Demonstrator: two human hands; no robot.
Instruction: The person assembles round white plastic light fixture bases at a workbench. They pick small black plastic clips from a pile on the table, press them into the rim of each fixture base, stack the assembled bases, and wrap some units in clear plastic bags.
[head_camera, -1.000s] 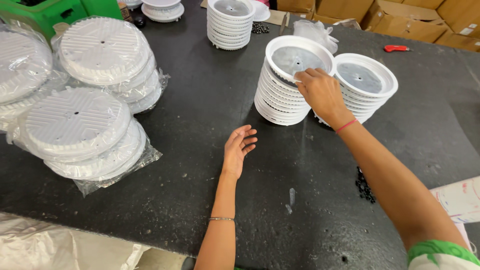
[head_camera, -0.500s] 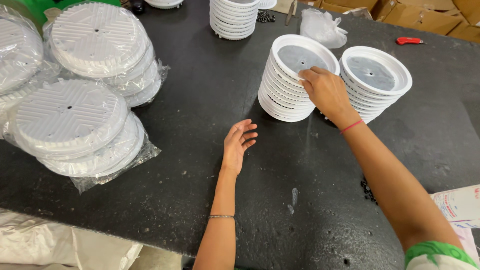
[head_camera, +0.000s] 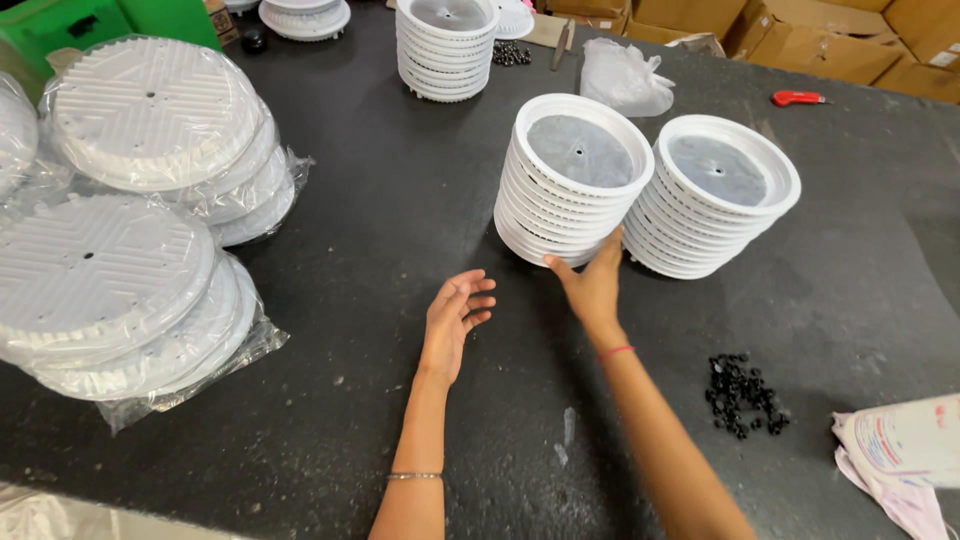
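Observation:
A stack of round white plastic covers (head_camera: 572, 180) stands mid-table, with a second like stack (head_camera: 712, 195) touching it on the right. My right hand (head_camera: 592, 282) rests against the near lower side of the left stack, fingers spread on its rim and nothing gripped. To its left, my left hand (head_camera: 455, 317) hovers palm up over the dark table (head_camera: 400, 220), fingers apart and empty.
Bagged piles of large white ribbed discs (head_camera: 120, 250) fill the left side. A third white stack (head_camera: 445, 45) stands at the back. A crumpled clear bag (head_camera: 625, 75), red cutter (head_camera: 797, 98), small black parts (head_camera: 742, 392), a printed bag (head_camera: 900, 450) and cardboard boxes (head_camera: 820, 35) lie around.
My right hand came down from the top rim of the left stack to its near lower side. My left hand stayed open on the table. The view shifted nearer.

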